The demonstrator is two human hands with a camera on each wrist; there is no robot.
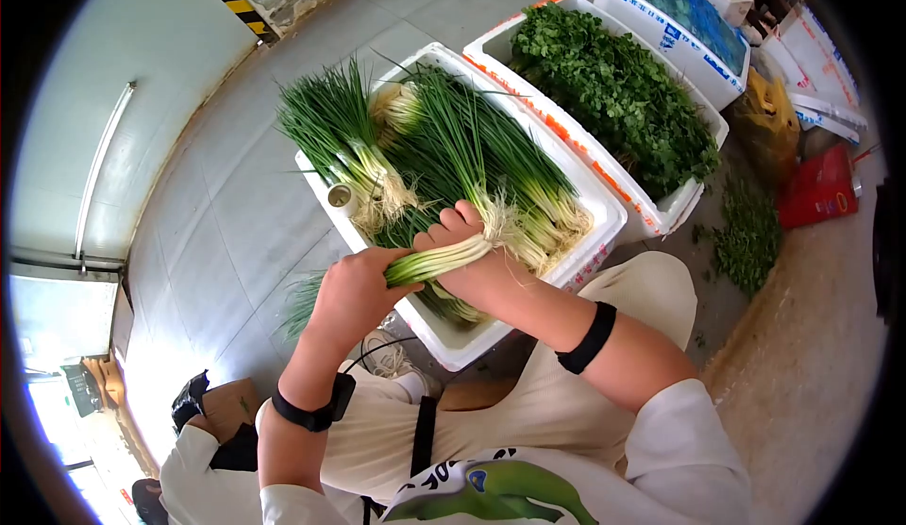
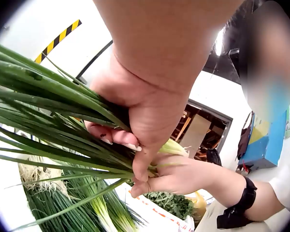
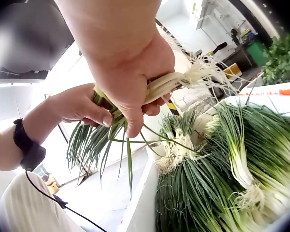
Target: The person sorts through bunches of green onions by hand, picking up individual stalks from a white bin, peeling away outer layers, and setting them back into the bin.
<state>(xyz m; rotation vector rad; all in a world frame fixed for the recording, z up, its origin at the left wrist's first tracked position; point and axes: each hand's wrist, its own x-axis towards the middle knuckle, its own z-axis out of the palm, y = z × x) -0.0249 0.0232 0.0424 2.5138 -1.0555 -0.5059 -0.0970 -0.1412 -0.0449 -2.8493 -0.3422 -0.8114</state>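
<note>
A bunch of green onions [image 1: 439, 261] lies across both hands above a white foam box [image 1: 453, 348]. The left hand [image 1: 351, 289] grips it where the stalks turn green, leaves hanging beyond; the left wrist view shows its fingers curled round the leaves [image 2: 53, 130]. Nearer the roots, the right hand [image 1: 477, 266] holds the white stalks, and in the right wrist view [image 3: 130, 77] pale roots [image 3: 208, 70] stick out past it. More green onions [image 1: 340, 129] fill the box, some bunches laid on top with roots showing. A white roll [image 1: 342, 199] sits at the box's left edge.
A second foam box [image 1: 694, 200] of leafy greens [image 1: 613, 91] stands to the right, with another box [image 1: 661, 30] holding blue plastic behind it. Farther right are a yellow bag [image 1: 769, 115], a red container [image 1: 819, 190] and loose greens [image 1: 746, 233] on the floor. Someone's sleeve [image 1: 193, 478] shows lower left.
</note>
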